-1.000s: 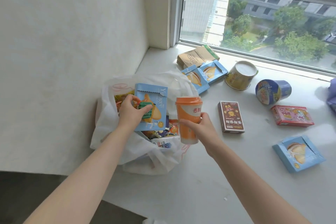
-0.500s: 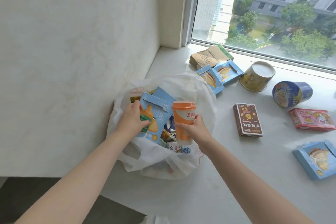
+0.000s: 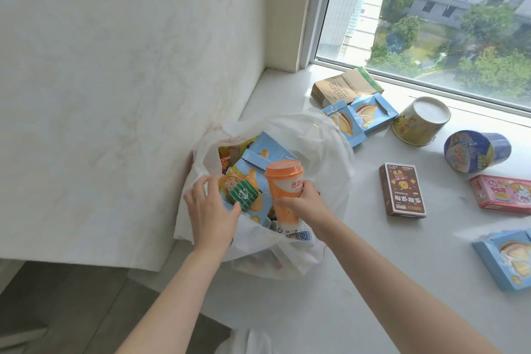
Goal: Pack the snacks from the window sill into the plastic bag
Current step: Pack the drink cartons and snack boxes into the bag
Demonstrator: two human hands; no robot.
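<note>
Right hand (image 3: 304,204), forearm stretched forward, wraps its fingers round the orange cup (image 3: 283,190), held nearly upright in the mouth of the plastic bag (image 3: 321,146). Left hand (image 3: 211,210) pinches a green packet (image 3: 242,195) against a blue box (image 3: 258,181) inside the bag, which sits by the wall on the window sill (image 3: 344,296).

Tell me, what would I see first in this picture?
The bright orange cup stands out, gripped by the right hand over the white plastic bag by the wall. The left hand holds a green packet in the bag. More snacks lie on the window sill, like the blue cup on its side.
</note>
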